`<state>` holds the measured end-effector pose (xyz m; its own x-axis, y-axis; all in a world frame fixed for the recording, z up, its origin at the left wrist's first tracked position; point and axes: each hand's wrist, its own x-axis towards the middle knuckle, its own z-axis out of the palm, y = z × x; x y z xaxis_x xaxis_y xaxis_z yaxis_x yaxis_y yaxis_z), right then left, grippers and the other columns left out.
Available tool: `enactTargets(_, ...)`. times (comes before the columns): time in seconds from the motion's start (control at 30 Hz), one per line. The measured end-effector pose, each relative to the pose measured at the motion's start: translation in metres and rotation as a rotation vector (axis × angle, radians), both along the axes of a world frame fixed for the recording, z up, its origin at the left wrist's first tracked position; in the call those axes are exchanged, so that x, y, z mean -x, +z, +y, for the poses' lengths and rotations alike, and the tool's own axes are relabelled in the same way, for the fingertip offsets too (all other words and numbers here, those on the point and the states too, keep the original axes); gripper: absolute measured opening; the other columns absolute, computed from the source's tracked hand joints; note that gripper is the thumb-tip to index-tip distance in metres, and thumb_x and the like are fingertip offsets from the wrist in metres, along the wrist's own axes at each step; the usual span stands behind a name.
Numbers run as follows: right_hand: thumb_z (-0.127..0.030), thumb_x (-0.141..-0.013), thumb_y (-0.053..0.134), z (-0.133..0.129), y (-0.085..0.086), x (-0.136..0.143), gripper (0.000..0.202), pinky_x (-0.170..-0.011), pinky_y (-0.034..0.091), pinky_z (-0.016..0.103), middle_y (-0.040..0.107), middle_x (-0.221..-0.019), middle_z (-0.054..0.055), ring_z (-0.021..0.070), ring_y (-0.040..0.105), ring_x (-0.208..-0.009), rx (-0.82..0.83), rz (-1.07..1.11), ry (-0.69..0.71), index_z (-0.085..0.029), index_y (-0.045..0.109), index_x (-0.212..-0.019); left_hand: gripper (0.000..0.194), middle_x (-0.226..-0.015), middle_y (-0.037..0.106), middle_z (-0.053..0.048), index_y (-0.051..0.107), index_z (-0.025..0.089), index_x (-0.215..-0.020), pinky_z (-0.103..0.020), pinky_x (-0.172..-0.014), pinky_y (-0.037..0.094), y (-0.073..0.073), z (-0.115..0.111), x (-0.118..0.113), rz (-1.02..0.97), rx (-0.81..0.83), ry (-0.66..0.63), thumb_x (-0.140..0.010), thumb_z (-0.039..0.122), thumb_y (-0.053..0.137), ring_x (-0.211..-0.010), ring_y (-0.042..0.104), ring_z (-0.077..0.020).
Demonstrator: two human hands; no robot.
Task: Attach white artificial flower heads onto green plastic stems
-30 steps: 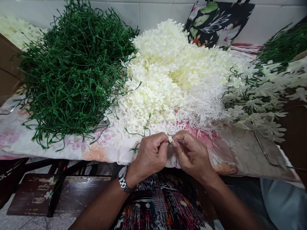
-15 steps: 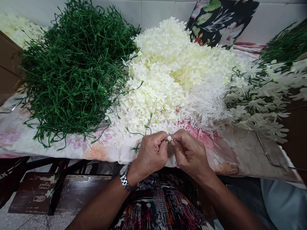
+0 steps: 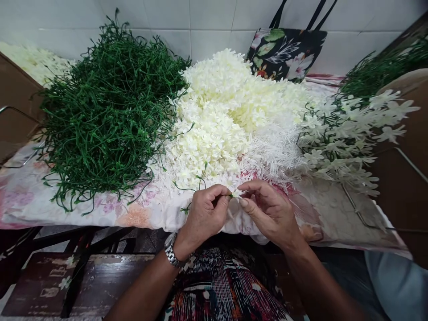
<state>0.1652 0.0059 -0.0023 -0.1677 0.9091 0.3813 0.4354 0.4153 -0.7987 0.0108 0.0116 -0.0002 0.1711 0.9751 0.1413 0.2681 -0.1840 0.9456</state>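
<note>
A large heap of cream flower heads (image 3: 214, 133) lies on the cloth-covered surface (image 3: 20, 207). Just in front of the heap, on its near side, the left hand (image 3: 209, 207) pinches a small white flower (image 3: 236, 193) by its green end, thumb and forefinger pressed together. The right hand (image 3: 272, 211), also in front of the heap and a little to its right, has thumb and forefinger slightly parted beside the petal tips; whether either one touches them I cannot tell. A metal watch (image 3: 171, 252) circles the left wrist.

Loose green stems (image 3: 187, 188) lie at the heap's near edge, partly behind the left hand. To the heap's left, and touching it, rises a big tangle of dark green stems (image 3: 110, 116). Fine white strands (image 3: 274, 151) spread at the heap's near right, and beyond them, farther right of the heap, white flowers on green stems (image 3: 347, 138) lean in a bunch toward a brown box (image 3: 408, 187). Behind the heap, to its right, a black bag with a floral print (image 3: 287, 53) stands near the tiled wall (image 3: 214, 18), its straps upward. Well to the heap's left, past the tangle, is another brown box (image 3: 16, 84).
</note>
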Motion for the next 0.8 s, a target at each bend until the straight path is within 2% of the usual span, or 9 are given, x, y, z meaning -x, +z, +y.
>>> enactTargets(0.2, -0.016, -0.080, 0.055, 0.003, 0.002, 0.003, 0.004, -0.051, 0.044, 0.022, 0.059, -0.069, -0.001, 0.0099, 0.054, -0.056, -0.066, -0.039, -0.001, -0.018, 0.057, -0.083, 0.018, -0.048, 0.041, 0.006, 0.050, 0.017, -0.059, -0.018, -0.044, 0.031, 0.002, 0.001, -0.002, 0.040, -0.044, 0.003, -0.076, 0.013, 0.046, -0.045, 0.037, -0.0070)
enactTargets(0.4, -0.013, -0.081, 0.053, 0.005, -0.001, 0.006, 0.008, -0.049, 0.041, 0.021, 0.054, -0.062, -0.002, 0.0096, 0.051, -0.053, -0.155, -0.101, 0.001, -0.018, 0.055, -0.076, 0.018, -0.048, 0.043, 0.006, 0.050, 0.017, -0.059, -0.019, -0.044, 0.030, 0.003, 0.001, -0.001, 0.120, -0.139, -0.008, -0.074, 0.009, 0.045, -0.044, 0.038, -0.0068)
enactTargets(0.5, -0.013, -0.081, 0.052, 0.005, -0.002, 0.007, 0.009, -0.048, 0.040, 0.021, 0.053, -0.060, -0.002, 0.0096, 0.050, -0.052, -0.174, -0.110, 0.014, -0.018, 0.055, -0.074, 0.019, -0.049, 0.047, 0.005, 0.051, 0.016, -0.059, -0.019, -0.045, 0.034, 0.001, 0.001, -0.002, 0.158, -0.186, -0.010, -0.075, 0.007, 0.044, -0.045, 0.042, -0.0076)
enactTargets(0.57, -0.014, -0.082, 0.053, 0.004, -0.001, 0.006, 0.009, -0.048, 0.040, 0.021, 0.055, -0.061, -0.002, 0.0094, 0.051, -0.053, -0.144, -0.086, 0.017, -0.019, 0.055, -0.075, 0.017, -0.054, 0.054, 0.003, 0.055, 0.016, -0.064, -0.020, -0.048, 0.040, 0.000, 0.000, -0.003, 0.152, -0.212, -0.011, -0.076, 0.007, 0.045, -0.050, 0.049, -0.0090)
enactTargets(0.67, -0.017, -0.082, 0.055, 0.000, 0.001, 0.002, 0.007, -0.051, 0.041, 0.021, 0.057, -0.064, -0.002, 0.0096, 0.052, -0.055, -0.060, -0.005, -0.022, -0.019, 0.057, -0.076, 0.018, -0.081, 0.066, -0.006, 0.060, 0.015, -0.089, -0.029, -0.067, 0.052, 0.004, -0.004, -0.001, 0.084, -0.376, 0.020, -0.077, 0.007, 0.049, -0.076, 0.061, -0.0156)
enactTargets(0.73, -0.020, -0.081, 0.057, -0.003, 0.000, -0.002, 0.005, -0.051, 0.040, 0.021, 0.057, -0.064, -0.002, 0.0098, 0.052, -0.055, 0.000, 0.067, -0.092, -0.020, 0.058, -0.076, 0.030, -0.098, 0.065, -0.010, 0.058, 0.014, -0.105, -0.039, -0.082, 0.051, 0.011, -0.010, 0.004, 0.050, -0.562, 0.072, -0.077, 0.006, 0.050, -0.096, 0.059, -0.0206)
enactTargets(0.8, -0.024, -0.080, 0.059, -0.006, -0.003, -0.006, 0.005, -0.050, 0.039, 0.022, 0.056, -0.063, -0.002, 0.0100, 0.051, -0.054, 0.064, 0.146, -0.179, -0.020, 0.059, -0.077, 0.037, -0.100, 0.064, -0.011, 0.057, 0.012, -0.109, -0.041, -0.084, 0.050, 0.018, -0.020, 0.010, 0.054, -0.720, 0.117, -0.074, 0.002, 0.049, -0.097, 0.058, -0.0217)
